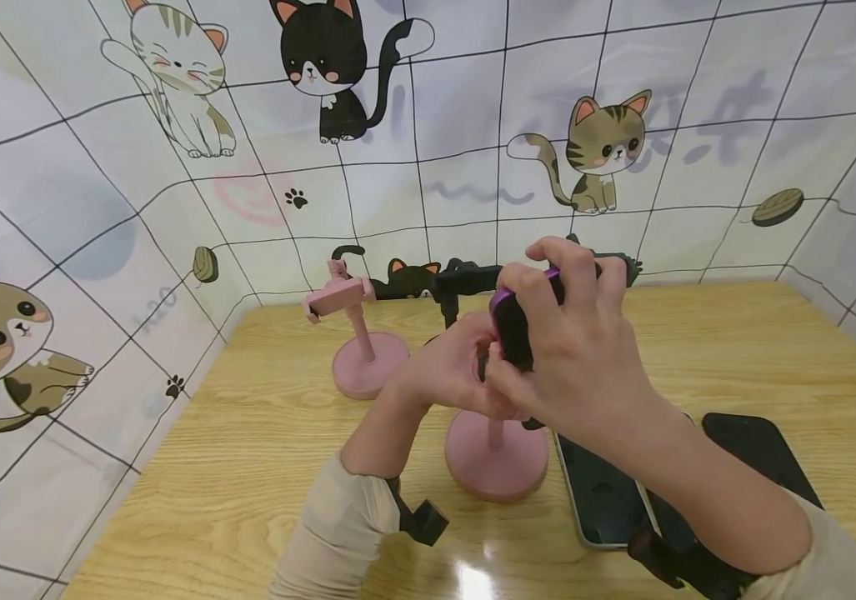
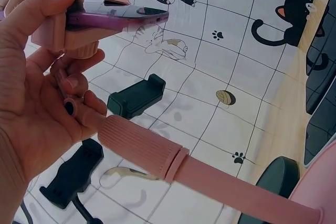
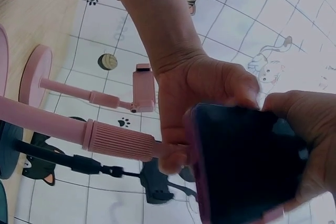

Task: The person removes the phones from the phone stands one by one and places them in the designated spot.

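Observation:
A pink phone stand [image 1: 497,458] stands upright on the table in front of me, its ribbed collar [image 2: 142,145] plain in the left wrist view. My left hand [image 1: 448,367] grips the stand's head, fingers curled behind the neck and thumb up at the pink clamp [image 2: 52,36]. A purple-edged phone [image 3: 247,161] lies against that clamp, its dark screen showing in the right wrist view. From the other side my right hand [image 1: 585,350] holds the phone by its edges, fingers over the top and thumb below. Part of the clamp is hidden behind the phone and hands.
Another pink stand [image 1: 371,362] is at the back left. Dark stands [image 1: 465,283] rise behind my hands, one with a green holder [image 2: 137,97]. Two phones lie at the right, a pale-framed one [image 1: 600,492] and a black one [image 1: 758,450]. A cat-patterned curtain [image 1: 458,108] surrounds the table.

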### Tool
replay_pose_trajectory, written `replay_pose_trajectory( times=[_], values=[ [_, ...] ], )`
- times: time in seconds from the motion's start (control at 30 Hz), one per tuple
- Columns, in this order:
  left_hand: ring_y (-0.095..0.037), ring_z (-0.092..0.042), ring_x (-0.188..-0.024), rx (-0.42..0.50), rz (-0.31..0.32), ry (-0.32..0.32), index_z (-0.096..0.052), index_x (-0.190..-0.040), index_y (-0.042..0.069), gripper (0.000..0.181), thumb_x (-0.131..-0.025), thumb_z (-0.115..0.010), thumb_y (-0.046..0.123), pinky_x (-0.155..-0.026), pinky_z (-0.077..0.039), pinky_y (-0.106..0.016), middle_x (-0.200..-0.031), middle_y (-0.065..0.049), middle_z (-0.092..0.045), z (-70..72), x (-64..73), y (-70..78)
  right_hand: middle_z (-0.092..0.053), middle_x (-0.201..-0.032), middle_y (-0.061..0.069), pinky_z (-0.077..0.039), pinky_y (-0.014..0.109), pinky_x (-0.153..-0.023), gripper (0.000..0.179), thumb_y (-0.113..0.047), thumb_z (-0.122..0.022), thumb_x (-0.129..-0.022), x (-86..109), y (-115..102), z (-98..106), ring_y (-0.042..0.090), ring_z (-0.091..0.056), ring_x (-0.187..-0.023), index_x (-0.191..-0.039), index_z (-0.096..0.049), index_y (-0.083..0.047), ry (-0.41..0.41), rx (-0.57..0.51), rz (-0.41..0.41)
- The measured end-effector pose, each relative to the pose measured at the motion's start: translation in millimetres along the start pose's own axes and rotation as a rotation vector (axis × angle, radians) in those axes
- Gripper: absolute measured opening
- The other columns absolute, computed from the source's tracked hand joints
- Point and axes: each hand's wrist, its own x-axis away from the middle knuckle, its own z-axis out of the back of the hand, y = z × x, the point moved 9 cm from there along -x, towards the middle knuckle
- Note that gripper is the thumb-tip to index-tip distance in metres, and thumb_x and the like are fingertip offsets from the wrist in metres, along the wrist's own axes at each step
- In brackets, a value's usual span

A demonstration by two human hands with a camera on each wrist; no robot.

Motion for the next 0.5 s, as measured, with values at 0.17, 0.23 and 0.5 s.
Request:
replay_pose_trajectory(
  times=[0.17,0.23,0.5],
  values=[
    [-0.017,-0.045,-0.072,-0.012,0.001,0.001,-0.056,-0.092,-0.003,0.035,-0.061,-0.07,0.002,-0.059,-0.043,-0.029,-0.082,-0.01,-0.052,0.4,2.7,0.3,-0.034,-0.117,0.019,-0.031,0.047,-0.077,0.057,-0.017,-0.07,-0.06,1.3,7.3,1.5,0.036,-0.033,-0.108,-0.107,-0.042,-0.004,-0.099,-0.188,-0.053],
    [-0.017,-0.045,-0.072,-0.017,0.0,-0.001,-0.055,-0.094,-0.003,0.035,-0.061,-0.068,0.003,-0.058,-0.042,-0.029,-0.083,-0.009,-0.052,-0.2,2.7,0.6,-0.034,-0.119,0.016,-0.032,0.047,-0.078,0.057,-0.018,-0.07,-0.061,2.8,10.3,1.5,0.032,-0.032,-0.111,-0.109,-0.042,-0.003,-0.107,-0.21,-0.063],
    [-0.018,-0.046,-0.078,0.017,-0.011,0.017,-0.054,-0.096,-0.003,0.035,-0.064,-0.067,0.0,-0.065,-0.045,-0.032,-0.088,-0.011,-0.049,-2.9,0.8,2.3,-0.033,-0.129,0.006,-0.035,0.044,-0.081,0.06,-0.02,-0.071,-0.062,7.6,15.5,1.1,0.024,-0.03,-0.118,-0.113,-0.045,-0.006,-0.096,-0.212,-0.056]
  ],
)
